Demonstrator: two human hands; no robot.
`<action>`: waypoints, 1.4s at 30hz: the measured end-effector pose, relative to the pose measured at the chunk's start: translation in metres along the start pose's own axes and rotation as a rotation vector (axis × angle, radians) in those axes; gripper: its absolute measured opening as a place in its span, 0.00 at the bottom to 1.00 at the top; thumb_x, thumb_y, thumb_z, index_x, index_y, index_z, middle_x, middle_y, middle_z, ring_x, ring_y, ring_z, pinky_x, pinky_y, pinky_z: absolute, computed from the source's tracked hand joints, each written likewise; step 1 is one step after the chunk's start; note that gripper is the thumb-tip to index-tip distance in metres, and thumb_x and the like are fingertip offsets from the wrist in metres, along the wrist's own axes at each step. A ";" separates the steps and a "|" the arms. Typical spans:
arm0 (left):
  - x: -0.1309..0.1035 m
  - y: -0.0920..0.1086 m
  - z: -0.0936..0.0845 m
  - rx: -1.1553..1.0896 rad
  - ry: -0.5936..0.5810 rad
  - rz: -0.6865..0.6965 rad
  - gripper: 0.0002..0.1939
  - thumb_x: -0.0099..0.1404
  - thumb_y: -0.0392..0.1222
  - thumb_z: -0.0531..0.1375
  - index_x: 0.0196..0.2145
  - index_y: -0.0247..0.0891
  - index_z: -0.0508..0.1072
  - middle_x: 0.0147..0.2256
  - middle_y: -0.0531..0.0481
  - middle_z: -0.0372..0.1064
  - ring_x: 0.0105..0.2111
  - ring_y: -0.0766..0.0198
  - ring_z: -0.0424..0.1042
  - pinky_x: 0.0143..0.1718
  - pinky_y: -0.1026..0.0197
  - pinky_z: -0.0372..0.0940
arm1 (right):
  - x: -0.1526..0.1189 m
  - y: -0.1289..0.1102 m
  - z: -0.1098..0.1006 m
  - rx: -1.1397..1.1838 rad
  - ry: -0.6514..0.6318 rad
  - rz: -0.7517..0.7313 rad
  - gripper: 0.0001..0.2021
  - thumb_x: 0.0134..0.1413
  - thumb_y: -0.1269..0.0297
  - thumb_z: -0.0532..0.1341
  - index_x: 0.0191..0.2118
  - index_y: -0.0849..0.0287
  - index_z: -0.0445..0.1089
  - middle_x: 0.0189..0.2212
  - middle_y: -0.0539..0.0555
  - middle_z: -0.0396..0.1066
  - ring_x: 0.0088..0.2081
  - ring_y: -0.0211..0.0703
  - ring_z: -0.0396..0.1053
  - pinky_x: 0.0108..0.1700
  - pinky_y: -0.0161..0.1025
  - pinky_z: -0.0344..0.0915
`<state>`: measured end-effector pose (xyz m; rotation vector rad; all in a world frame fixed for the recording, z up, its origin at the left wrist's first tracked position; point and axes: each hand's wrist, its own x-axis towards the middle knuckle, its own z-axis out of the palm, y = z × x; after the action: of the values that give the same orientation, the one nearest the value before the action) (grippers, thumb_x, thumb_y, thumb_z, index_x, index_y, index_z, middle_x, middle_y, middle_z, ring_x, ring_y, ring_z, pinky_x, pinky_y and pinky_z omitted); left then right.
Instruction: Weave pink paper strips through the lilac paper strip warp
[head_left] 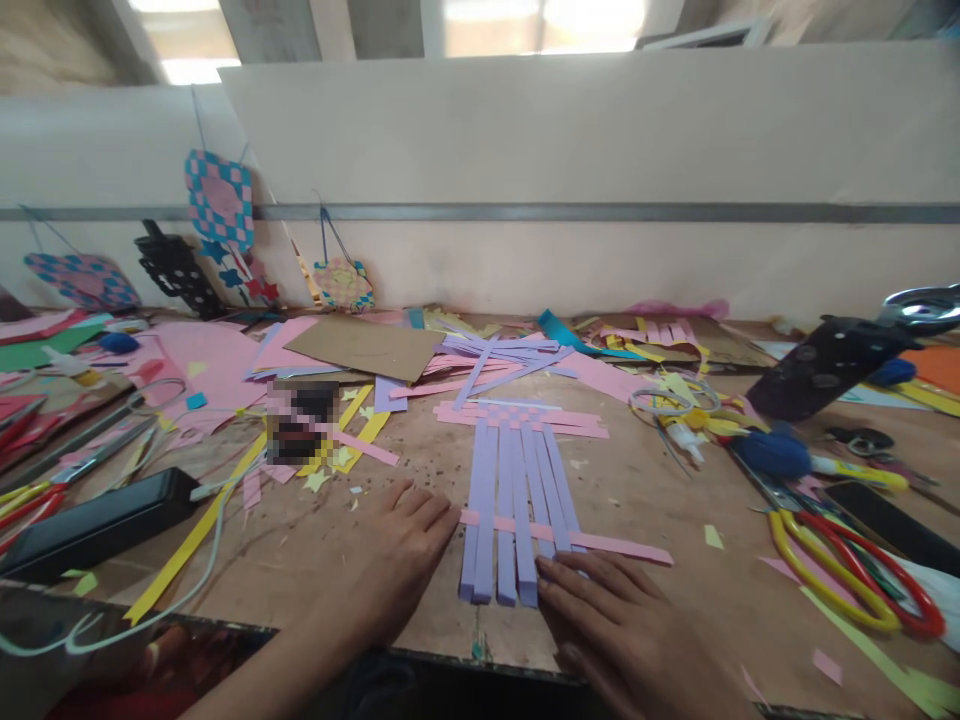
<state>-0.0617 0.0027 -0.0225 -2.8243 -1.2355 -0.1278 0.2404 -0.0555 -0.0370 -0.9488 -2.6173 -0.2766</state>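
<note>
Right at the front edge of the bench [431, 635], both hands are palm down: the right hand [619, 610] stretched out and unclenched, fingers over the near right ends of the purple strips [506, 470]. The left hand [411, 530], fingers gently bent, sits just left of them, fingertips up against the left end of a pink strip [630, 548]; whether it pinches that, I cannot tell. That pink one crosses the purple set, its other end poking out towards the right edge.

Over by the front right corner, here are the scissors [832, 570], yellow-handled, beside a red-handled pair [911, 600]. Towards the front left corner, a black box [97, 525] with a pale cable [202, 580].

Further back, the purple strips meet a pink-and-purple woven band [517, 415]. Blue yarn [772, 455] lies to its right, a dark bottle [825, 365] leaning beyond. Along the back edge: cardboard [360, 345], loose purple strips [517, 350], and checked ornaments [220, 197] against the wall [562, 130].
</note>
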 end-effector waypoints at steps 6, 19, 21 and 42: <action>-0.007 -0.003 0.016 -0.027 0.069 0.003 0.20 0.71 0.31 0.58 0.59 0.37 0.73 0.56 0.41 0.76 0.55 0.47 0.73 0.65 0.38 0.56 | -0.001 0.001 0.000 0.004 0.029 0.025 0.23 0.61 0.71 0.60 0.61 0.59 0.72 0.59 0.52 0.76 0.54 0.49 0.78 0.51 0.46 0.74; -0.017 0.002 0.021 -0.118 0.055 -0.082 0.21 0.82 0.48 0.50 0.65 0.39 0.70 0.63 0.41 0.71 0.61 0.48 0.70 0.69 0.35 0.49 | -0.007 0.008 0.014 0.197 0.081 0.134 0.22 0.66 0.71 0.57 0.63 0.53 0.69 0.62 0.55 0.74 0.58 0.47 0.75 0.54 0.45 0.75; -0.013 -0.001 0.013 -0.172 0.029 -0.126 0.19 0.80 0.44 0.53 0.63 0.40 0.71 0.61 0.42 0.73 0.58 0.49 0.72 0.67 0.37 0.54 | -0.018 0.019 0.020 0.173 0.108 0.163 0.22 0.68 0.69 0.57 0.64 0.52 0.68 0.60 0.55 0.76 0.55 0.48 0.77 0.51 0.45 0.76; 0.033 -0.015 -0.011 -0.407 -0.127 -0.378 0.07 0.71 0.43 0.62 0.35 0.41 0.76 0.36 0.49 0.78 0.36 0.56 0.75 0.32 0.59 0.58 | -0.026 0.067 0.019 0.284 -0.079 0.453 0.12 0.73 0.59 0.57 0.37 0.51 0.74 0.34 0.53 0.76 0.36 0.48 0.74 0.38 0.44 0.69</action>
<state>-0.0508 0.0356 -0.0080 -2.9125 -1.9675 -0.2441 0.2976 -0.0140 -0.0604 -1.4219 -2.3335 0.2429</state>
